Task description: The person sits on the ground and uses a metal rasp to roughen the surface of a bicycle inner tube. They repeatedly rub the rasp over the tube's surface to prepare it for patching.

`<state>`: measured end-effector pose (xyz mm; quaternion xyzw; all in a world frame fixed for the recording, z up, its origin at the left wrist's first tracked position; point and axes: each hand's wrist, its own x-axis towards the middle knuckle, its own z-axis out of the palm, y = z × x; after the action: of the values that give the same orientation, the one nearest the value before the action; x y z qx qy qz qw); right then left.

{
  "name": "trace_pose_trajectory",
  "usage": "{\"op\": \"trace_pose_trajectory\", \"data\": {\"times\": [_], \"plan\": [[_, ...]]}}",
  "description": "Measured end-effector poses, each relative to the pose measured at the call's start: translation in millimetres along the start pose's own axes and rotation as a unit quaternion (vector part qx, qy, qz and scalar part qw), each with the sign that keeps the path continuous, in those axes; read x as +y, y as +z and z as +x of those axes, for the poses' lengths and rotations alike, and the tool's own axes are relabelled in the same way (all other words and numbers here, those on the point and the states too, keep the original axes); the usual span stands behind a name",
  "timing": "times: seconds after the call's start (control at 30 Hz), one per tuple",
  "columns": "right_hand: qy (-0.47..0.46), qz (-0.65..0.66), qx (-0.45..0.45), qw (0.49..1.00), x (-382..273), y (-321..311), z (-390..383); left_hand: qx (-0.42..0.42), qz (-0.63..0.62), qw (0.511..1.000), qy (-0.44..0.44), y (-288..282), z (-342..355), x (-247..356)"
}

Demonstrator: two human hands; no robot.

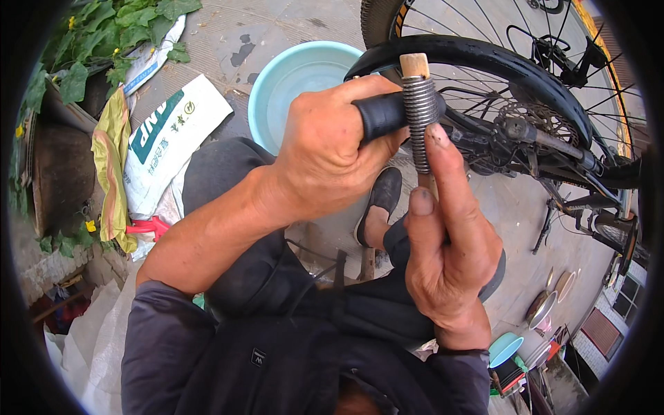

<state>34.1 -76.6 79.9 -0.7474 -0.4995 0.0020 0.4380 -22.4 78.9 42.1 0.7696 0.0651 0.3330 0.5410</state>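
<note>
My left hand (321, 149) is closed around a black bicycle inner tube (380, 116), with a taut stretch showing beyond the knuckles. A wooden stick (415, 65) wound with a tight metal wire coil (418, 111) crosses upright over that stretch, seeming to touch it. Below, my right hand (453, 256) pinches the stick's lower part. Its index finger lies straight along the coil, and the thumb presses lower down. From behind the left hand, a long black loop of tube (477, 48) arches right over the bicycle wheel. My left fingertips are hidden behind the hand.
A light blue basin (257, 97) stands on the paved ground beyond my left hand. The bicycle (532, 131) fills the right side. White sacking (169, 149), a yellow-green sack (111, 173) and leafy plants (104, 34) are at left. Bowls and a blue basin (505, 349) sit lower right.
</note>
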Motion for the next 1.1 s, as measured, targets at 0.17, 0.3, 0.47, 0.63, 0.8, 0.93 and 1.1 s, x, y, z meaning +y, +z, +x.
{"op": "trace_pose_trajectory", "data": {"times": [0.17,0.3,0.47,0.63,0.8,0.93,1.1], "plan": [[0.048,-0.019,-0.092,0.994,-13.3,-8.9,-5.0,-0.036,0.031,0.999,-0.008,-8.1,0.1,-3.5],[0.022,-0.019,-0.059,0.998,-11.7,-1.9,-0.6,-0.021,-0.011,0.999,-0.025,-5.8,0.4,-2.9],[0.12,0.115,0.058,0.984,-12.2,-4.1,-0.1,-0.008,-0.042,0.998,-0.037,-2.7,2.7,1.1],[0.143,0.19,0.127,0.963,-16.5,-20.3,-10.2,-0.074,-0.118,0.986,-0.09,11.9,-7.4,14.1],[0.217,0.169,0.123,0.954,-21.1,-49.1,-55.5,-0.121,-0.138,0.983,-0.024,39.1,-31.7,28.2],[0.306,0.122,0.127,0.936,-29.2,-58.4,-94.0,-0.151,-0.135,0.979,-0.031,46.8,-41.5,32.4],[0.333,0.015,0.14,0.932,-39.2,-41.1,-125.2,-0.159,-0.117,0.98,-0.021,53.3,-49.6,26.7]]}}
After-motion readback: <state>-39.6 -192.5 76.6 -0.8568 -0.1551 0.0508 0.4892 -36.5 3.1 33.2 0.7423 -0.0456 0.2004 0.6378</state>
